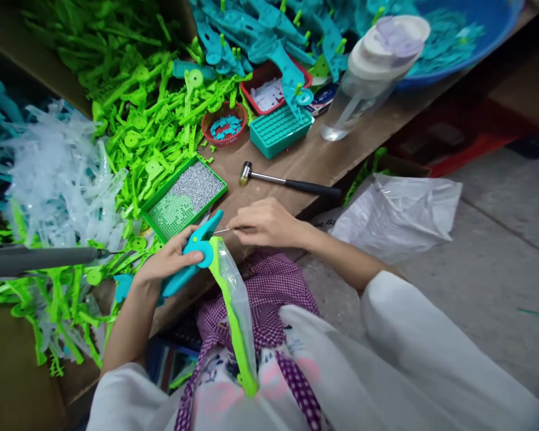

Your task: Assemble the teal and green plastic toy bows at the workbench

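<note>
The left hand [173,258] grips a blue-and-green piece [208,248], seemingly part-joined; the right hand [264,221] pinches a thin tool [223,230] at it. Loose green parts [161,140] heap toward the desk [321,167]'s left edge.

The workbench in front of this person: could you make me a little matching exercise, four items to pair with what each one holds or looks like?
Column one:
1. Left hand
2. Hammer
3. Green tray
4. Right hand

Column two:
A. Partly covered with small silvery pieces
B. Gripping a thin metal tool
C. Has a black handle
D. Grasping a blue plastic part

Pairs: 1-D, 2-C, 3-A, 4-B
</note>
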